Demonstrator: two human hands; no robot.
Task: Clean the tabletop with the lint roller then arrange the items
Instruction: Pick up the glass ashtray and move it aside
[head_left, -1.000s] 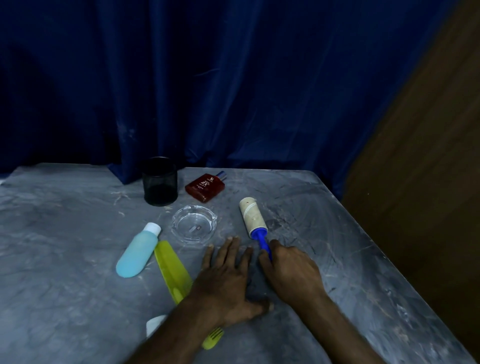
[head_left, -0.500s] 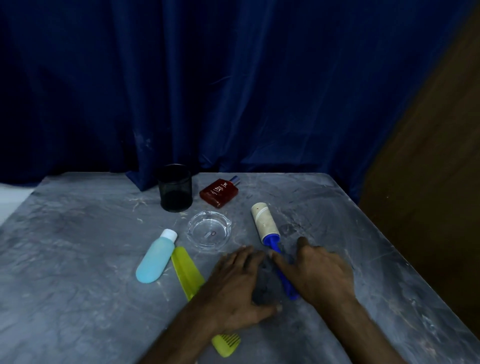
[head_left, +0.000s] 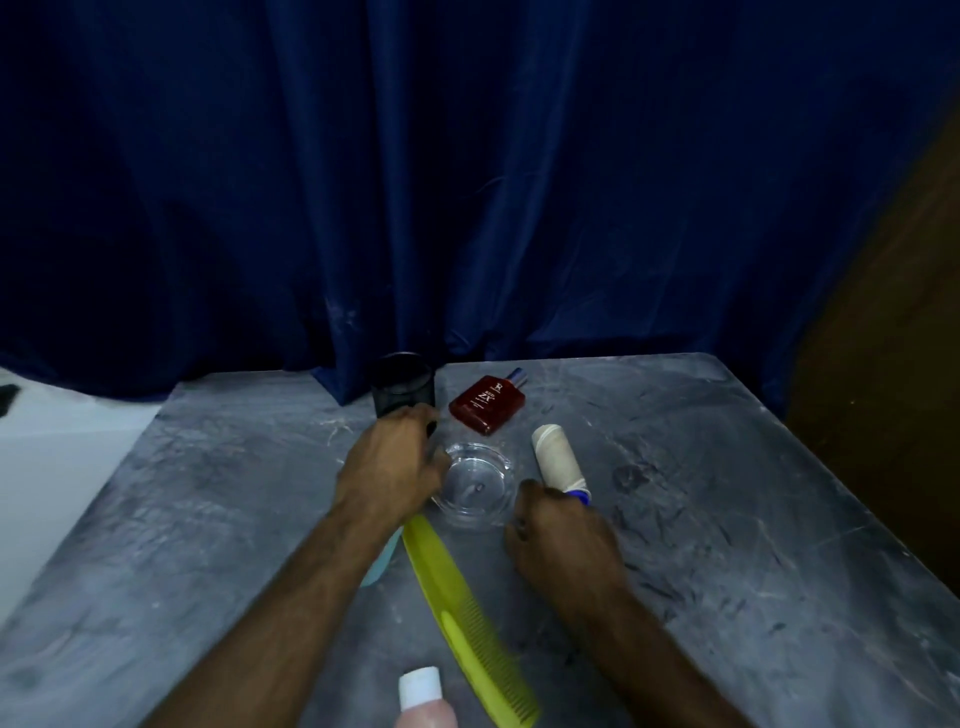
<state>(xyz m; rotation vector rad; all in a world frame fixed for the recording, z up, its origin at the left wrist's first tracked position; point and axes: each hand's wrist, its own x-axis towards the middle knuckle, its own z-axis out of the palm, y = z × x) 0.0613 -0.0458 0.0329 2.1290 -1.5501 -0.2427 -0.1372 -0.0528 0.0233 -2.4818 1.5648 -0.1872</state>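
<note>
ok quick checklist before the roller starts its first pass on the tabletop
1. Right hand gripping the lint roller handle: ok.
2. Roller head touching the tabletop: cannot tell.
3. Path to the right of the roller free of items: ok.
4. Glass dish beside the roller, in the way leftward: not ok.
5. Left hand at the black cup, grasp closed: cannot tell.
6. Yellow comb out of the way: not ok.

Tabletop (head_left: 727, 519) is showing grey, marbled, matt, scuffed with scratch marks. Curtain (head_left: 467, 182) is hanging as blue cloth with a faint sheen. Ashtray (head_left: 475, 486) is reading as clear glass or plastic, glossy. Comb (head_left: 467, 618) is looking like smooth yellow plastic. Lint roller (head_left: 557, 457) is wearing pale paper sheet. Red bottle (head_left: 487, 404) is shining glossy.
</note>
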